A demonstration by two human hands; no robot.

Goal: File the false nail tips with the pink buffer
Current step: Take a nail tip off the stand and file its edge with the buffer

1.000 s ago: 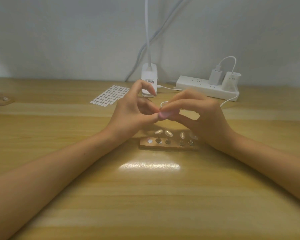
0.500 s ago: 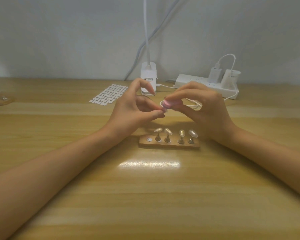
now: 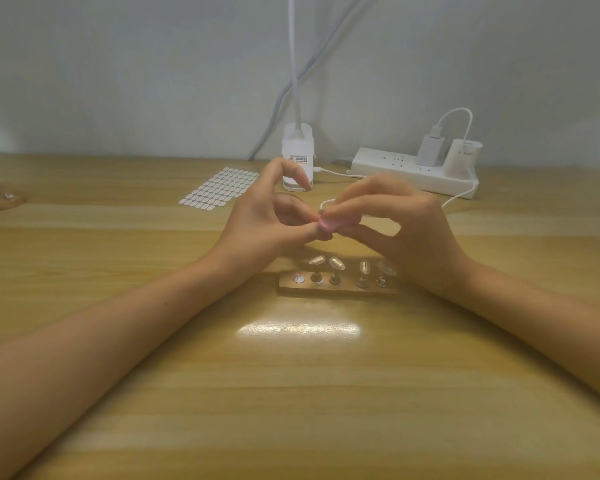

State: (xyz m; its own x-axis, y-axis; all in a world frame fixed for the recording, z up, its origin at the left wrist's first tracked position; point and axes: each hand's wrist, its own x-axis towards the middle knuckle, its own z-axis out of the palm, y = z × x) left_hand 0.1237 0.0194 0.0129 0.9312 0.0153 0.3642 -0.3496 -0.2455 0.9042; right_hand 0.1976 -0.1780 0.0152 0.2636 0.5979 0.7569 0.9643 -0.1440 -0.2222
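- Change, left hand [image 3: 264, 223]: against half a second ago it sits a little lower; thumb and a finger remain pinched together at the meeting point of the two hands. Whatever they pinch is too small to make out; judged to be a nail tip, since the leftmost post on the holder stands bare.
- Change, pink buffer [image 3: 327, 224]: it has dropped back down against the left fingertips after a short lift. Reads as one stroke of a back-and-forth filing motion; filing is under way, not finished.
- Right hand [image 3: 406, 230]: closed on the pink buffer, fingers curled over it, thumb under.
- Far left of the hands: a partly visible wooden piece [image 3: 0, 199] at the frame edge, well apart.
- Beyond the left hand: sheet of adhesive tabs [image 3: 219, 188] flat on the tabletop [image 3: 291, 393]; lamp base [image 3: 298, 161] just behind the raised index finger.
- Below the hands: wooden holder [image 3: 338, 289] with four false nail tips [image 3: 336, 262] on posts, apparently awaiting their turn.
- Beyond the right hand: power strip [image 3: 413, 173]; its white cable [image 3: 461, 199] trails near the hands, not in the way.
- Obstruction: none seen; the right wrist hangs close over the holder's right end and could knock a tip.
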